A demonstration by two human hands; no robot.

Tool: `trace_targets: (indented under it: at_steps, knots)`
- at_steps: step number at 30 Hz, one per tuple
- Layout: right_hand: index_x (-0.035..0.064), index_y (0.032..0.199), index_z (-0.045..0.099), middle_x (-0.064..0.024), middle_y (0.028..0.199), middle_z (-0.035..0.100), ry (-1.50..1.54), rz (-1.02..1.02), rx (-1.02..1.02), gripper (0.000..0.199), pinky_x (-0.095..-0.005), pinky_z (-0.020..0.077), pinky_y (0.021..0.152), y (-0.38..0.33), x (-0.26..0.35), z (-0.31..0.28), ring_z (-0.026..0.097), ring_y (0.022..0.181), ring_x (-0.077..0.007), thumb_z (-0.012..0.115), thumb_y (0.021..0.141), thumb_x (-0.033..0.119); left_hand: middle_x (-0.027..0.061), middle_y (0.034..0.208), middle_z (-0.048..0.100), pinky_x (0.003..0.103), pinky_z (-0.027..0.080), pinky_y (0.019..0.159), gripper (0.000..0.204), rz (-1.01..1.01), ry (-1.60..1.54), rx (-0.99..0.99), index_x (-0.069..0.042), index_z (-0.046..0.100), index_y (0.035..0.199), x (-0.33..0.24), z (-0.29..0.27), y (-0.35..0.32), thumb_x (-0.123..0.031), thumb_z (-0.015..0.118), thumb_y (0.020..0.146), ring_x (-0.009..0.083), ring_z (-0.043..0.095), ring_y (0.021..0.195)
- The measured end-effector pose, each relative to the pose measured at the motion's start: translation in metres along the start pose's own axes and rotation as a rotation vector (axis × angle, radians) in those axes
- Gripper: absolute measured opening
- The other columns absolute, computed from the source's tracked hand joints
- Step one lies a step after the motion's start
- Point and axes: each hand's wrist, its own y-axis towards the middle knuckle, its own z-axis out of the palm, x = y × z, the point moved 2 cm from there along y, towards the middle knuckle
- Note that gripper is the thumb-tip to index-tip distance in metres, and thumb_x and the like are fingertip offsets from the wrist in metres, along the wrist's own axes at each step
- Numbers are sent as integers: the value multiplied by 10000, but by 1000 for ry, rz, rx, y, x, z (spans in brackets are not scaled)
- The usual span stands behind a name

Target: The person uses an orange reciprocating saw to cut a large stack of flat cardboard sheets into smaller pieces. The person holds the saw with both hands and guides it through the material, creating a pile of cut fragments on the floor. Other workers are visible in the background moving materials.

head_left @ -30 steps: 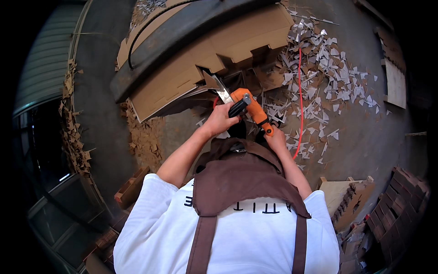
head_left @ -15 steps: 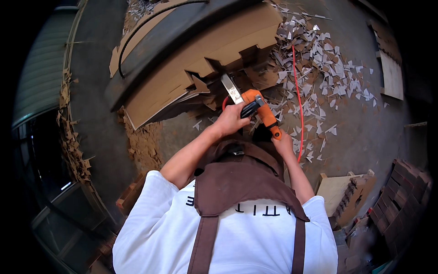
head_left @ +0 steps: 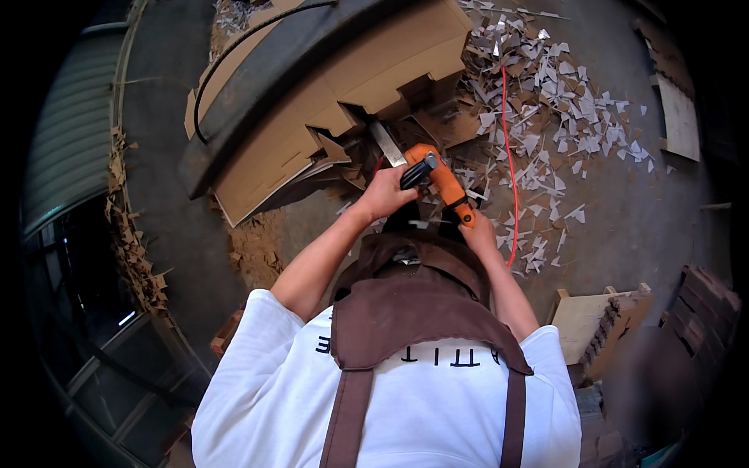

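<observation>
Both my hands hold an orange hand-held power tool (head_left: 445, 184), which looks like a cardboard waste stripper, with a flat metal bar (head_left: 387, 143) at its far end. My left hand (head_left: 385, 193) is closed round the black side handle (head_left: 419, 173). My right hand (head_left: 479, 234) grips the rear end of the orange body, its fingers partly hidden. Just beyond, the bar reaches the notched near edge of a stack of brown cardboard sheets (head_left: 312, 132). Torn cardboard flaps (head_left: 334, 148) hang by that edge. Where the bar's tip touches is hard to make out.
A dark curved slab (head_left: 257, 93) with a black rope-like handle (head_left: 204, 86) lies on the cardboard stack. White and brown scraps (head_left: 546, 117) cover the floor at right, crossed by a red hose (head_left: 510, 164). Pallets with stacked cardboard (head_left: 597, 327) stand at lower right.
The tool and both hands have shifted slightly left and away from me. The stack also appears a little further left, as the whole view has moved slightly. Both hands keep their grip.
</observation>
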Motion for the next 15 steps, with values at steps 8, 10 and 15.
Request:
trace_targets:
  at_steps: [8,10,15]
  knots:
    - [69,980,584,-213,858,652,16,4,-23,310,-499,477,747,5,-11,11,606,884,-421,697,738,225,56,652,521,278,441,612,192,35,-4,1,11,548,844,23,10,4,-116,650,743,91,475,641]
    - [67,980,584,-211,859,653,16,12,-19,311,-499,477,746,3,-13,13,607,883,-419,698,739,228,54,660,532,277,446,615,191,9,5,7,15,556,851,21,10,4,-116,649,746,87,484,648]
    - [68,965,586,-205,849,653,31,22,-16,321,-492,476,737,-21,-28,5,610,871,-413,712,722,234,69,691,559,283,464,640,222,73,24,29,32,575,901,10,30,2,-124,644,760,83,513,674]
